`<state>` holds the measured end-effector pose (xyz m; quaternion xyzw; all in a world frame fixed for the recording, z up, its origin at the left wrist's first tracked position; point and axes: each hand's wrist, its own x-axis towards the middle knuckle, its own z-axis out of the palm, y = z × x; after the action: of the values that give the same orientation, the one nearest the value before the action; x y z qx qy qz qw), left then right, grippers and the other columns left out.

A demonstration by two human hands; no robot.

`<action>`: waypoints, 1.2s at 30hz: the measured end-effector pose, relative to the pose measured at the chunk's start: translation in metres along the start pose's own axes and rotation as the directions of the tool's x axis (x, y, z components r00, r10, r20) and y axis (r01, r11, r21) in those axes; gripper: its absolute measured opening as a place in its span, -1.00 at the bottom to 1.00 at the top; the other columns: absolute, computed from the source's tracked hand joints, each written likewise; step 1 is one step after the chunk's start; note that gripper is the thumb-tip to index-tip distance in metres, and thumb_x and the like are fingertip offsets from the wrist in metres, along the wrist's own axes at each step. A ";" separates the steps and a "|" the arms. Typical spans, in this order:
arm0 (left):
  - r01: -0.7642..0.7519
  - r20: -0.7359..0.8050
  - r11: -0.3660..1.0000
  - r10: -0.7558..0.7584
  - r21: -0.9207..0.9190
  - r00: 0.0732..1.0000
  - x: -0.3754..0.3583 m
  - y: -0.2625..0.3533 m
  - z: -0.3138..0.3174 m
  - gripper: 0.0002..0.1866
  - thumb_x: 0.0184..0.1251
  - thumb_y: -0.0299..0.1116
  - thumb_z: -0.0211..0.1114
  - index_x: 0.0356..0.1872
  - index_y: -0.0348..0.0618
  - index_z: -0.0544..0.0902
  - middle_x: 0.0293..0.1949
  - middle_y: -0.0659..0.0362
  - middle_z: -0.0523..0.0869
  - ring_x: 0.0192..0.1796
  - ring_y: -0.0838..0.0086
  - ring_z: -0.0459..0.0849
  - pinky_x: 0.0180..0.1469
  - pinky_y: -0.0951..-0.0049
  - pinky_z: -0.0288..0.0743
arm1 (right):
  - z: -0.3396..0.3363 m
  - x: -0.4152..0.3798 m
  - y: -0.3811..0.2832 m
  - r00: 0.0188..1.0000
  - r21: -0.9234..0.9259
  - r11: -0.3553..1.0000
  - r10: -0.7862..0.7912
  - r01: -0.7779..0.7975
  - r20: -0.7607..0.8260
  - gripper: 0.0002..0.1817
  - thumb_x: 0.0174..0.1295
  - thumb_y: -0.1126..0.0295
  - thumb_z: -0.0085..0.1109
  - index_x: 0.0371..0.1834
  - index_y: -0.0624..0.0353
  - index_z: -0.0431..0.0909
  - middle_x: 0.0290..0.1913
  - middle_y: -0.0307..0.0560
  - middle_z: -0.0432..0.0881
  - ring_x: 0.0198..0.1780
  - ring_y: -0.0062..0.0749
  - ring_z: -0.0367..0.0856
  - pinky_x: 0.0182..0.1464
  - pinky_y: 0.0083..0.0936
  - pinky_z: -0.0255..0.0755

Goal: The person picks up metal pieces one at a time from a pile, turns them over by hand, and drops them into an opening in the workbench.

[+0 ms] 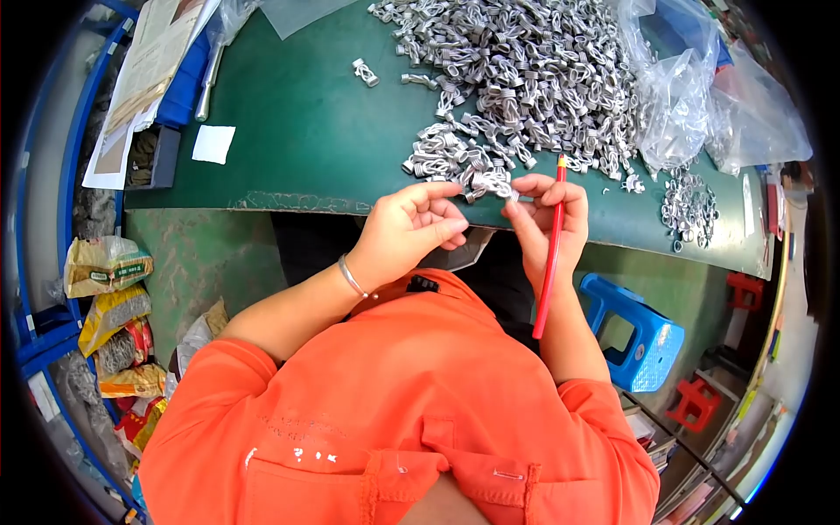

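My right hand (553, 220) has a slim red pen (551, 262) held between its fingers, yellow-banded tip upward and the long end running down along the wrist. Thumb and index fingertips of that hand are right at the end of a looped grey metal piece (492, 184) at the table's front edge. My left hand (413, 223) is on the other side, fingers loosely curled, index finger and thumb apart, nothing visible between them. Its index fingertip points at the small cluster of metal pieces (437, 150) just beyond.
A large heap of looped metal pieces (534, 66) covers the back of the green table (289, 122). Clear plastic bags (678, 105) and small metal rings (689, 208) lie at right. A white paper square (213, 144) is at left. A blue stool (639, 337) stands below right.
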<state>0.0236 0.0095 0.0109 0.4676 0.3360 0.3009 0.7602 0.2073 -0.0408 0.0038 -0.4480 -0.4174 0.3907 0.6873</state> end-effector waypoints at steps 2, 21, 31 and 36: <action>0.011 -0.020 0.999 -0.012 -0.053 1.000 0.004 0.001 0.001 -0.68 0.29 -0.54 0.24 0.05 -0.41 0.50 -0.23 0.05 0.66 -0.29 0.46 0.70 -0.22 0.53 0.62 | 0.003 -0.007 -0.002 0.996 0.083 0.996 0.007 -0.014 0.085 -0.60 0.08 0.84 0.13 -0.18 0.17 0.21 -0.04 0.11 0.48 -0.21 -0.55 0.56 -0.17 -0.66 0.53; -0.459 0.208 0.657 0.426 0.598 0.881 -0.018 -0.007 -0.018 -0.84 0.11 -0.63 0.35 -0.26 -0.36 0.64 -0.21 0.07 0.63 -0.25 0.50 0.67 -0.24 0.60 0.60 | 0.003 -0.013 0.012 0.984 -0.347 0.926 -0.105 0.151 0.147 -0.67 -0.07 0.70 0.37 -0.40 0.18 0.37 -0.27 -0.03 0.61 -0.27 -0.39 0.58 -0.21 -0.51 0.48; -0.313 0.103 0.786 0.307 0.533 0.946 -0.017 -0.009 -0.015 -0.86 0.17 -0.64 0.29 -0.23 -0.40 0.62 -0.22 0.07 0.62 -0.24 0.48 0.70 -0.18 0.56 0.64 | 0.018 0.015 0.024 0.918 -0.601 0.699 -0.351 0.388 0.185 -0.72 -0.01 0.65 0.32 -0.36 0.19 0.38 -0.28 -0.03 0.57 -0.39 -0.30 0.52 -0.34 -0.46 0.40; -0.059 -0.036 0.998 0.059 0.010 0.998 -0.010 -0.006 -0.007 -0.77 0.25 -0.61 0.25 -0.07 -0.41 0.55 -0.23 0.10 0.64 -0.25 0.46 0.70 -0.22 0.55 0.63 | 0.011 -0.002 0.002 0.962 0.301 0.920 0.273 -0.253 -0.027 -0.80 0.23 0.63 0.13 -0.28 0.17 0.28 -0.21 0.03 0.59 -0.33 -0.46 0.60 -0.36 -0.65 0.51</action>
<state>0.0126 0.0029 0.0056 0.4750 0.3371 0.3303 0.7428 0.1958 -0.0387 0.0048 -0.4056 -0.2670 0.5216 0.7015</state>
